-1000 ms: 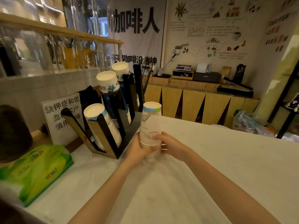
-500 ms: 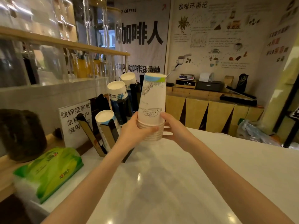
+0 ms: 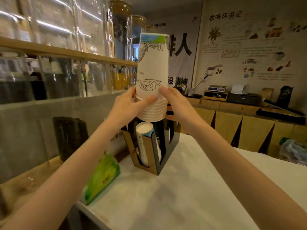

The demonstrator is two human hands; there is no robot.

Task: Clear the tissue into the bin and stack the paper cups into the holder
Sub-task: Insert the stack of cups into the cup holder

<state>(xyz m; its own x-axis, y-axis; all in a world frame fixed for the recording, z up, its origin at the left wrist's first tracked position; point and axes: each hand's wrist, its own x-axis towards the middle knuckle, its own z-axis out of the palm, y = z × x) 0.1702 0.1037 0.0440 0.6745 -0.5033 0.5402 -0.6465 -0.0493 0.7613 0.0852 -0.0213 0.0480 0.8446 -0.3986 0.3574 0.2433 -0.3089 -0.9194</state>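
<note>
Above the black cup holder (image 3: 163, 146) on a white counter (image 3: 191, 188), left hand (image 3: 126, 107) and right hand (image 3: 177, 103) clasp an upside-down paper cup stack (image 3: 152, 77); green tissue pack (image 3: 103, 176) lies left, café posters (image 3: 249, 47) behind.

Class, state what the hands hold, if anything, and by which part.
Both the left hand and right hand grip the upside-down stack of paper cups around its lower rims.

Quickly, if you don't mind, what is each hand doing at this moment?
Left hand: closed on the stack of paper cups, near its lower rims.
Right hand: closed on the same stack, from the opposite side.
</note>
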